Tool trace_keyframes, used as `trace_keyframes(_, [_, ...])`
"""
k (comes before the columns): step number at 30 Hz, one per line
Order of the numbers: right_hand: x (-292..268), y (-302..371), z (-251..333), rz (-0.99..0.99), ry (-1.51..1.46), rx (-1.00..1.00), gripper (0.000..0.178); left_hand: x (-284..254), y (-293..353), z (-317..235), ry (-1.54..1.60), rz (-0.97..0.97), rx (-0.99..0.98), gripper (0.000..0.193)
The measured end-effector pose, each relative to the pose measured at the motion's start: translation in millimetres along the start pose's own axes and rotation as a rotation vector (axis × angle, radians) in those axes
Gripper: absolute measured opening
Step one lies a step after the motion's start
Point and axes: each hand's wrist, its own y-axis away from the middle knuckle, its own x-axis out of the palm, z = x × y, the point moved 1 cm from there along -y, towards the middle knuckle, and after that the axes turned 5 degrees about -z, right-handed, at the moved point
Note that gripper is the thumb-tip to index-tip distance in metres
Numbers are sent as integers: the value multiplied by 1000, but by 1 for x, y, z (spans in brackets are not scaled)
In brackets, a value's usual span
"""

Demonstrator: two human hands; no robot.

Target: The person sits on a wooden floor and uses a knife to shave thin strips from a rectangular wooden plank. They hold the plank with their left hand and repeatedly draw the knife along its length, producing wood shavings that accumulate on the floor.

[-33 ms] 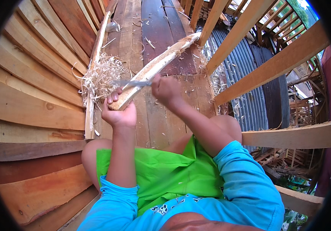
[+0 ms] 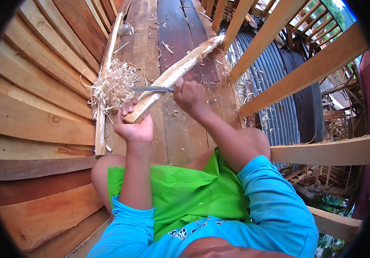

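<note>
My left hand (image 2: 135, 128) is wrapped round the near end of a long, pale, partly peeled wooden pole (image 2: 180, 67). The pole slants away to the right, its far end by the railing. In my closed right hand (image 2: 191, 98) is a knife (image 2: 151, 89), its handle mostly hidden by my fingers. The blade lies crosswise over the pole, a little beyond my left fingers, with its tip pointing left. A heap of curly wood shavings (image 2: 117, 84) sits left of the pole.
A wall of overlapping boards (image 2: 39, 109) rises on my left, with a narrow wooden strip (image 2: 100, 129) along its foot. Slatted railing posts (image 2: 301, 73) stand on the right, with corrugated metal sheets (image 2: 264, 77) beyond them. Loose shavings dot the plank floor (image 2: 174, 133).
My right hand and the knife have shifted slightly to the right, and the blade lies clearer across the pole. My left hand and the pole have barely moved.
</note>
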Motion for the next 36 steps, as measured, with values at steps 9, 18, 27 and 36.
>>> trace_keyframes(9, [-2, 0, 4, -37, 5, -30, 55, -5, -7, -2, 0, 19, 24, 20])
trace_keyframes(18, [-2, 16, 13, -37, -10, -120, 59, 7, 3, -1, -41, -68, 66, 17])
trace_keyframes(27, [-1, 4, 5, -137, 13, -35, 53, -25, -25, -10, -51, 184, -32, 14])
trace_keyframes(36, [-6, 19, 1, -89, -41, -165, 56, -18, -24, -8, -53, 66, 5, 14])
